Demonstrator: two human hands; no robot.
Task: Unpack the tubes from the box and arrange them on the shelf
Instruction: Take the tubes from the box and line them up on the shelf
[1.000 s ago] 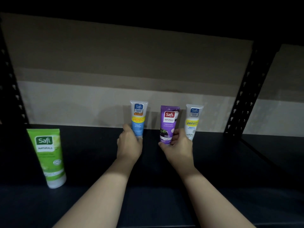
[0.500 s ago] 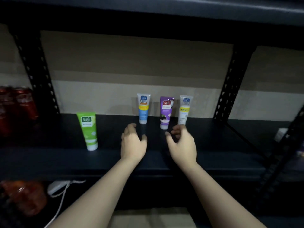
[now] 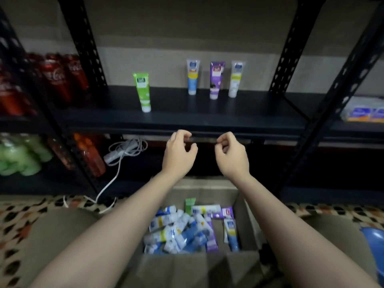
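Four tubes stand cap-down on the black shelf (image 3: 187, 119): a green tube (image 3: 142, 91) near the front left, then a blue tube (image 3: 192, 76), a purple tube (image 3: 216, 80) and a white-and-yellow tube (image 3: 235, 79) in a row at the back. Below, an open cardboard box (image 3: 207, 190) holds several loose tubes (image 3: 182, 229). My left hand (image 3: 178, 154) and my right hand (image 3: 231, 155) hang in front of the shelf edge, above the box, with fingers loosely curled and nothing in them.
Red cola bottles (image 3: 56, 80) fill the shelf bay to the left. Green and orange bottles (image 3: 20, 156) and a white cable (image 3: 122, 150) sit on the lower shelf. Packets (image 3: 367, 111) lie on the right bay. Black perforated uprights (image 3: 288, 46) frame the bay. A blue object (image 3: 376, 242) is at the right edge.
Both hands let go of the blue and purple tubes and drew back from the shelf toward me. The view dropped, and the box of tubes came into sight.
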